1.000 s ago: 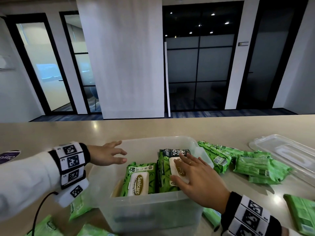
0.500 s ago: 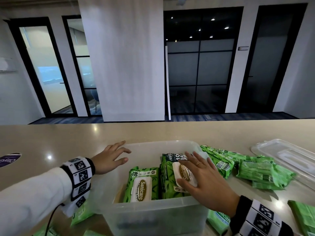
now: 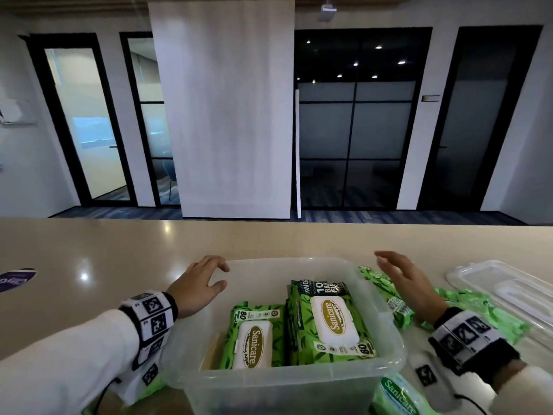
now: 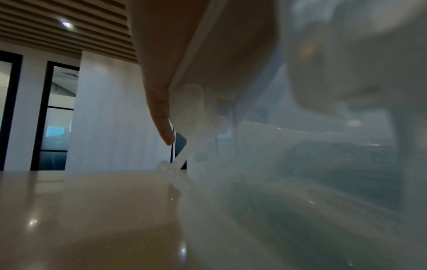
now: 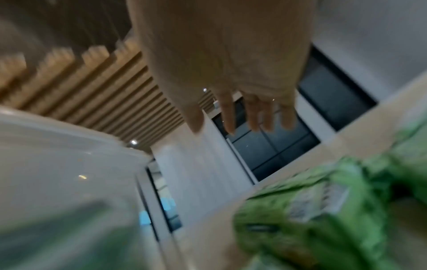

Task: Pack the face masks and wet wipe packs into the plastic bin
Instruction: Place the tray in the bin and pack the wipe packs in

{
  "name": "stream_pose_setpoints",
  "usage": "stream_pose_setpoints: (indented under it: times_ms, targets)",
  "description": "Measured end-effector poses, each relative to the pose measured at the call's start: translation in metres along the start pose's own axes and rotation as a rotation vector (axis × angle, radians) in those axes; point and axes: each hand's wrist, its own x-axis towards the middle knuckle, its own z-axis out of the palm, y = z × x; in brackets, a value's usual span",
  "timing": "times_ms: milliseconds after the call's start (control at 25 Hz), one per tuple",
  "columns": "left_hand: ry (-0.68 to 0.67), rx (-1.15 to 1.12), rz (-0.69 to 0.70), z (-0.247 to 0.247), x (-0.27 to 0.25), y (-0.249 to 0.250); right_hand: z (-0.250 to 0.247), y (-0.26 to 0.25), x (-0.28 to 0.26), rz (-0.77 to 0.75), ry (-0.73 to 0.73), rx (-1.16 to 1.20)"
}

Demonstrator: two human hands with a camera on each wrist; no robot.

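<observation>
The clear plastic bin (image 3: pixel 270 392) stands on the counter in front of me. Two green wet wipe packs lie flat in it, one at the left (image 3: pixel 253 339) and a larger one at the right (image 3: pixel 332 322). My left hand (image 3: pixel 200 283) curls over the bin's far-left rim corner, fingers outside and thumb inside; the left wrist view has one finger (image 4: pixel 161 124) against the bin wall (image 4: pixel 300 182). My right hand (image 3: pixel 398 274) hovers right of the bin, fingers straight and holding nothing. Below it lie small green packs (image 3: pixel 395 301), also blurred in the right wrist view (image 5: pixel 312 210).
The bin's clear lid (image 3: pixel 508 289) lies at the far right, more green packs (image 3: pixel 478 313) beside it. A blue-and-white wipe pack (image 3: pixel 398 396) sits at the bin's near right corner. Green packs (image 3: pixel 149 390) lie under my left forearm. A purple sticker (image 3: pixel 15 280) marks the counter's left.
My right hand has let go of the right wipe pack in the bin, lifted out and swung right over the loose green packs. My left hand stays at the bin's corner.
</observation>
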Motion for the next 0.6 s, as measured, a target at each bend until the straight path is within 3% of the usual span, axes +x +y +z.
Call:
stream_pose_setpoints:
  times_ms: [40, 120, 320, 440, 600]
  targets:
    - [0.007, -0.012, 0.001, 0.000, 0.000, -0.001, -0.007, 0.024, 0.018, 0.086, 0.031, -0.118]
    - [0.015, -0.027, -0.010, 0.001, 0.000, -0.001, -0.013, 0.063, 0.045, 0.237, -0.063, -0.406]
    - [0.065, -0.075, -0.022, 0.003, -0.003, 0.000, 0.015, 0.088, 0.066, 0.296, -0.348, -0.680]
    - [0.091, -0.091, -0.037, 0.002, -0.004, 0.001, 0.030, 0.096, 0.068, 0.320, -0.344, -0.829]
    - [0.086, -0.093, -0.039, 0.005, -0.005, 0.002, 0.031, 0.097, 0.068, 0.410, -0.312, -0.857]
